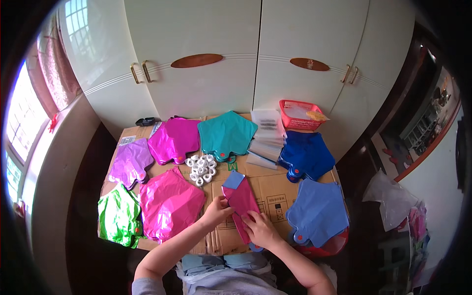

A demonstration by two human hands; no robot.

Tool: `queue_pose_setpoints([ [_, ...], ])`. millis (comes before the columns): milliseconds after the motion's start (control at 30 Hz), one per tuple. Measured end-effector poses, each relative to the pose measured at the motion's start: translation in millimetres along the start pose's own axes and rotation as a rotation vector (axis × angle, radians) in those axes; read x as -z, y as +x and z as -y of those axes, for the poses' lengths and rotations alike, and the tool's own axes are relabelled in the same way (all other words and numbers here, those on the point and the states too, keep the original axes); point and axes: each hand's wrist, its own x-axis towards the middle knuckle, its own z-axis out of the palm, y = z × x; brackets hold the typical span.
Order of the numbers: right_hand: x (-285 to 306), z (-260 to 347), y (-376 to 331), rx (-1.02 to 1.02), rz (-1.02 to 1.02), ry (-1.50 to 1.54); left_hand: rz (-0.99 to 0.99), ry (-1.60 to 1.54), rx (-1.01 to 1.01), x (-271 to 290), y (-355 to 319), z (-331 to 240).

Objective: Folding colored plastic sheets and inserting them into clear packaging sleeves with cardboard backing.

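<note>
A deep pink foil balloon [241,200], folded into a long narrow strip, lies on the cardboard in front of me. From its far end sticks out a shiny blue foil corner [234,180]. My left hand [219,210] is closed, fingertips pinching the strip's left edge. My right hand [260,229] lies over the strip's lower right part, its fingers stretched out on the foil. A small bit of blue foil [255,247] shows below the near end. Just beyond the strip sits a heap of small white ribbon rolls [202,168].
Flat foil balloon stacks ring the cardboard [223,241]: green [118,214], pink [172,206], lilac [130,162], magenta [175,140], teal [227,133], dark blue [307,155], light blue [318,211]. Clear plastic sleeves [266,140] lie by a red basket [300,123]. White cabinets [196,93] stand behind.
</note>
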Motion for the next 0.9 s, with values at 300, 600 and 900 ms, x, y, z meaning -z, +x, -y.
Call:
queue_pose_setpoints([
  [300, -2, -1, -2, 0.003, 0.001, -0.016, -0.044, 0.836, -0.094, 2, 26, -13],
  [600, -2, 1, -2, 0.021, -0.015, -0.033, -0.105, 0.970, -0.086, 2, 16, -17],
  [900, -1, 2, -1, 0.019, -0.026, -0.046, -0.139, 1.050, -0.140, -3, 7, -24],
])
